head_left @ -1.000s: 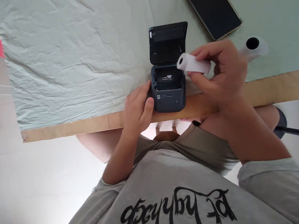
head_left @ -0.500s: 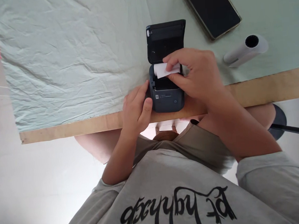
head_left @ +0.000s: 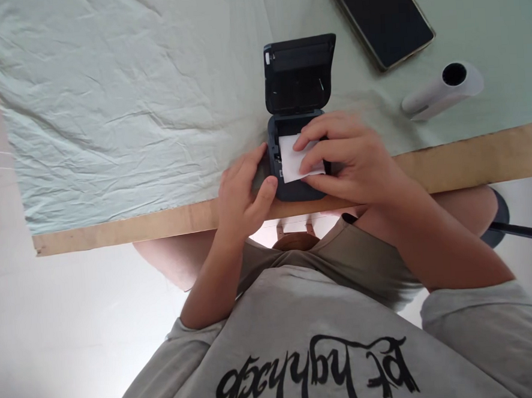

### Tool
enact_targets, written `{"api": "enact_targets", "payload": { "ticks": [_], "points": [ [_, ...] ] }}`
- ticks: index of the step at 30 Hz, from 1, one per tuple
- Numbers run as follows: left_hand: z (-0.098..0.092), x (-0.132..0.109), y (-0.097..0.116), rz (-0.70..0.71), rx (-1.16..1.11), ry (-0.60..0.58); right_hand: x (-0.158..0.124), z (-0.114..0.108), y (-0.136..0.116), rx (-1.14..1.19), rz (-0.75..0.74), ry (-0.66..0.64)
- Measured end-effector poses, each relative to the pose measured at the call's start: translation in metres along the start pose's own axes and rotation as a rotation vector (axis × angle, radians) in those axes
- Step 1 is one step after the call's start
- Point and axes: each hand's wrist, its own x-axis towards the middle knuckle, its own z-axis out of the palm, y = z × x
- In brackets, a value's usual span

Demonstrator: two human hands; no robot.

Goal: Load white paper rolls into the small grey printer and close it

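A small dark printer (head_left: 301, 71) stands at the table's near edge with its lid tipped up and back. My left hand (head_left: 243, 191) curls against the printer's left side, thumb on its front corner. My right hand (head_left: 353, 157) lies over the open compartment, and its fingers pinch a strip of white paper (head_left: 293, 158) that comes out over the printer's front. The roll itself is hidden under my fingers.
A dark phone (head_left: 381, 15) lies at the back right on the pale green cloth (head_left: 129, 99). A second white paper roll (head_left: 442, 89) lies to the right. The wooden table edge (head_left: 123, 229) runs across below the printer; my lap is beneath it.
My right hand brought the white roll from mid-air down into the printer's compartment, and now draws the paper's loose end forward. The left hand stayed on the printer's side.
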Motion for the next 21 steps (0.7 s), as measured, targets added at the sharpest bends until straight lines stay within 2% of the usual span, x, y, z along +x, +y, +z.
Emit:
{"api": "enact_targets", "payload": {
  "ticks": [5,10,12,14,15,17,19,21],
  "points": [
    [0.005,0.003,0.001,-0.039,-0.023,0.052,-0.008,0.008,0.004,0.034,-0.046,0.039],
    [0.008,0.003,0.006,-0.100,0.103,0.057,-0.010,0.007,0.008,0.162,-0.133,0.098],
    [0.008,0.002,0.007,-0.094,0.133,0.048,-0.009,0.005,0.008,0.204,-0.066,0.206],
    [0.007,0.001,0.007,-0.074,0.157,0.042,-0.009,0.001,0.008,0.210,0.093,0.308],
    [0.007,0.001,0.007,-0.063,0.169,0.040,-0.009,0.000,0.007,0.219,0.178,0.318],
    [0.007,0.000,0.006,-0.045,0.191,0.039,-0.007,-0.002,0.006,0.269,0.286,0.244],
    [0.008,0.000,0.006,-0.035,0.202,0.035,-0.005,-0.002,0.007,0.336,0.301,0.157],
    [0.007,0.000,0.005,-0.027,0.199,0.029,-0.003,-0.001,0.008,0.370,0.282,0.142]
  ]
}}
